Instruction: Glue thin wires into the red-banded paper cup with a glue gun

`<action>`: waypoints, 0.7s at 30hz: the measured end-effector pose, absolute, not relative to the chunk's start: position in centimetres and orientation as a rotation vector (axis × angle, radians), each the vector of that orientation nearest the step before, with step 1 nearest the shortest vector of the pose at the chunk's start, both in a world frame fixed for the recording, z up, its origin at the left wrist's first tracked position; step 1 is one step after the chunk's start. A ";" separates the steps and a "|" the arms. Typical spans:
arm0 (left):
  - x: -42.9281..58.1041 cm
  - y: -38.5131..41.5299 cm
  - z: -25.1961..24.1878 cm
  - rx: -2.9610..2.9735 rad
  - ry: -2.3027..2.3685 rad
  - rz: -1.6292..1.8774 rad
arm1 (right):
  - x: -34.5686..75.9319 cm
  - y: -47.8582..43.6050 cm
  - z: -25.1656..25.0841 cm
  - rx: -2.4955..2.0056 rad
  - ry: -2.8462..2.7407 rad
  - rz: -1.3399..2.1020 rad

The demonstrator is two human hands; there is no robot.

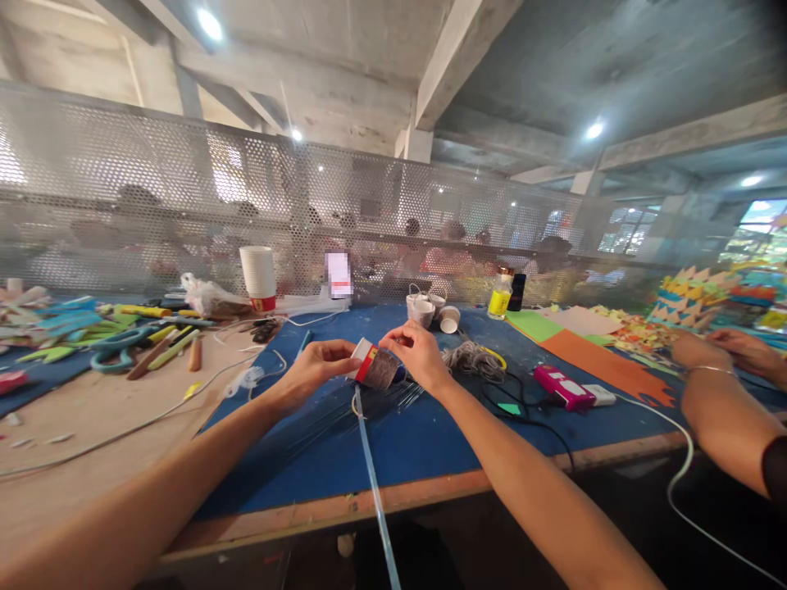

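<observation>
A paper cup [376, 366] with a red and white band and a grey-brown wrapped part is tilted on its side over the blue mat. My left hand [325, 363] grips its white end between thumb and fingers. My right hand [418, 351] is at the cup's upper right side with fingertips pinched together; what they hold, if anything, is too small to make out. A translucent blue stick [374, 475] runs from below the cup over the table's front edge. Behind my right hand stand small white cups [420, 311], and a coil of grey cord [472, 360] lies to its right.
A stack of paper cups [257, 277], teal scissors [116, 351] and tools lie left. Rightward are a yellow-labelled bottle [499, 297], orange paper [599, 365], a magenta device [562, 388] and cables. Another person's hands [704, 352] work at far right. A perforated screen [381, 197] stands behind.
</observation>
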State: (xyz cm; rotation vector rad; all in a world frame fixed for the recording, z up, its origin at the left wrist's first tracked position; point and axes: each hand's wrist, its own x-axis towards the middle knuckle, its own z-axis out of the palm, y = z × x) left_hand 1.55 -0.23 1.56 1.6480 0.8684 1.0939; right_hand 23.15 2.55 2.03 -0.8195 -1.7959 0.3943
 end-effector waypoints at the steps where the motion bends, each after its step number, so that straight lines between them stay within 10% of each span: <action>1: 1.6 -0.3 1.6 1.645 0.864 1.094 | 23.2 2.6 2.0 -0.822 -1.795 0.396; 21: 1.7 -0.7 2.1 1.648 0.869 1.080 | 23.2 2.5 2.0 -0.864 -1.834 0.429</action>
